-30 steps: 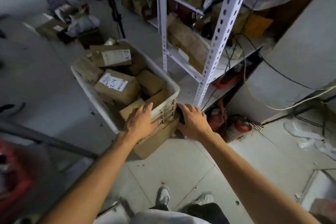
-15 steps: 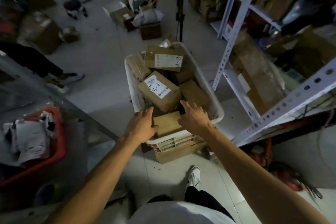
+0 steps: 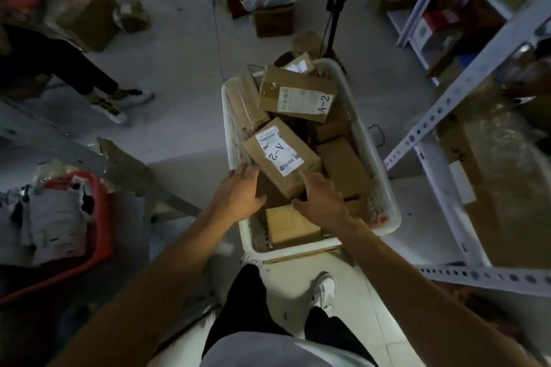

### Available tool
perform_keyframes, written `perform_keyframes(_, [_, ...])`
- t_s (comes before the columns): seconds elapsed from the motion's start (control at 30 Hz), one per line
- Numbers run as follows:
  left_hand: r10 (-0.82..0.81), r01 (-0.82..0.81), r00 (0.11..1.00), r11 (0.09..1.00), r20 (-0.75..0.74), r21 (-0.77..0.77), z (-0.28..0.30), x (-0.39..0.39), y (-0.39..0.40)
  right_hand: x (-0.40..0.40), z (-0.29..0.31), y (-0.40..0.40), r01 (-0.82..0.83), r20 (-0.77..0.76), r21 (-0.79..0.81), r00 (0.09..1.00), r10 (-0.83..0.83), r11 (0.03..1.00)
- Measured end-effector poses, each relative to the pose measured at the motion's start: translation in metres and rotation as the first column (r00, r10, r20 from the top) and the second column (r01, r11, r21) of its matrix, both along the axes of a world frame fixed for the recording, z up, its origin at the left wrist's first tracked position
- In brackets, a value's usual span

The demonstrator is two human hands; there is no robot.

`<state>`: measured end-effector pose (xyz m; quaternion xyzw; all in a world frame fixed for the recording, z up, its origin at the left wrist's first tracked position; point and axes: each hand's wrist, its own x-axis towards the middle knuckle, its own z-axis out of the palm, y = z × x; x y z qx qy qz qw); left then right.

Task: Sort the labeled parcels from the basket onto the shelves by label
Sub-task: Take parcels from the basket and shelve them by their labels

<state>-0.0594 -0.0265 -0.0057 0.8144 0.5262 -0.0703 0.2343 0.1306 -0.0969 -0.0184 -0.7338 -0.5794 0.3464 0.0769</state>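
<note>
A white plastic basket (image 3: 386, 185) on the floor holds several brown cardboard parcels. One parcel (image 3: 280, 155) in the middle carries a white label reading A-2. A second A-2 parcel (image 3: 298, 94) lies across the far end. My left hand (image 3: 238, 194) is at the middle parcel's near left side, fingers spread. My right hand (image 3: 320, 198) is at its near right corner, fingers extended along the box. Neither hand has closed around it. A plain small box (image 3: 292, 226) lies under my wrists at the basket's near end.
White perforated metal shelves (image 3: 477, 68) with boxes stand to the right. A red basket (image 3: 101, 217) of grey bags sits at the left. Another person's leg and shoe (image 3: 110, 104) are at the far left. A tripod (image 3: 334, 9) and loose cartons stand beyond the basket.
My hands left the basket's near rim and reached inward to either side of the middle A-2 parcel. The view swung so the basket is now straight ahead.
</note>
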Motion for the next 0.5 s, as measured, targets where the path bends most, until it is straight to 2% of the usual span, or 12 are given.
perform_keyframes(0.1, [-0.111,0.112,0.989,0.994,-0.1,0.009,-0.019,0.0,0.038,-0.019,-0.011,0.021,0.048,-0.049,-0.023,0.998,-0.049,0.999])
perform_keyframes(0.2, [-0.265,0.266,0.946,0.964,-0.188,-0.019,-0.039,-0.001,0.079,-0.045,-0.022,0.034,0.079,-0.124,-0.111,0.988,-0.092,0.991])
perform_keyframes(0.27, [-0.367,0.366,0.912,0.93,-0.181,-0.041,-0.052,0.002,0.111,-0.062,-0.032,0.041,0.107,-0.124,-0.151,0.984,-0.127,0.983])
perform_keyframes(0.37, [-0.516,0.518,0.852,0.856,-0.09,-0.01,-0.066,0.017,0.156,-0.08,-0.042,0.051,0.22,-0.132,-0.153,0.962,-0.24,0.964])
perform_keyframes(0.5, [-0.668,0.678,0.723,0.735,-0.176,-0.005,-0.082,0.051,0.188,-0.105,-0.049,0.056,0.294,-0.117,-0.27,0.935,-0.335,0.917])
